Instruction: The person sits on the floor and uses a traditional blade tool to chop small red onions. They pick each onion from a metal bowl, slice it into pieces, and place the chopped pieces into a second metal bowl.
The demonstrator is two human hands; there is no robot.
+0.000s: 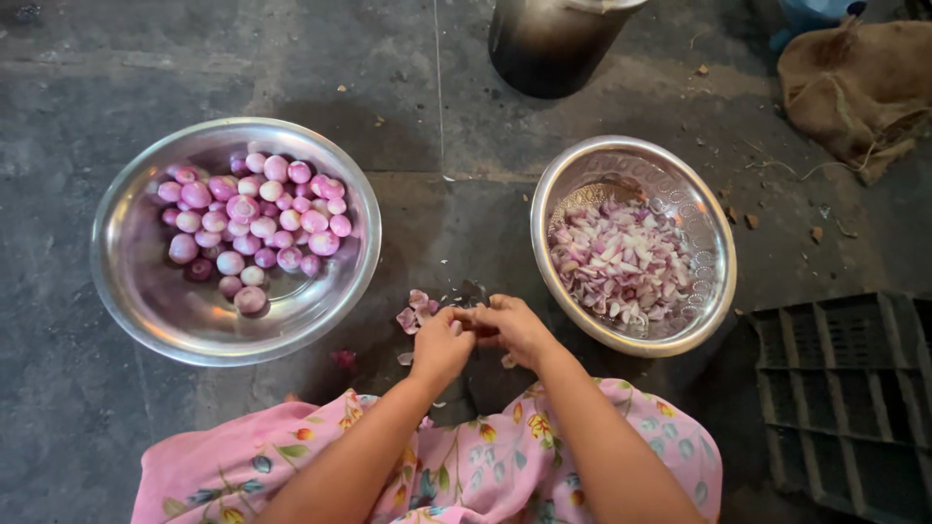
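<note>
On the floor (58,97) between two steel bowls, left hand (442,342) and right hand (515,328) grip one small shallot, apparently mid-cut; the next piece likely calls for a steady hold.

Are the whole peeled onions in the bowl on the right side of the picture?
No, the whole peeled onions lie in the left steel bowl; the right bowl holds chopped pieces.

left hand (442,342) and right hand (515,328) touching (fingers curled), forearms converging
</note>
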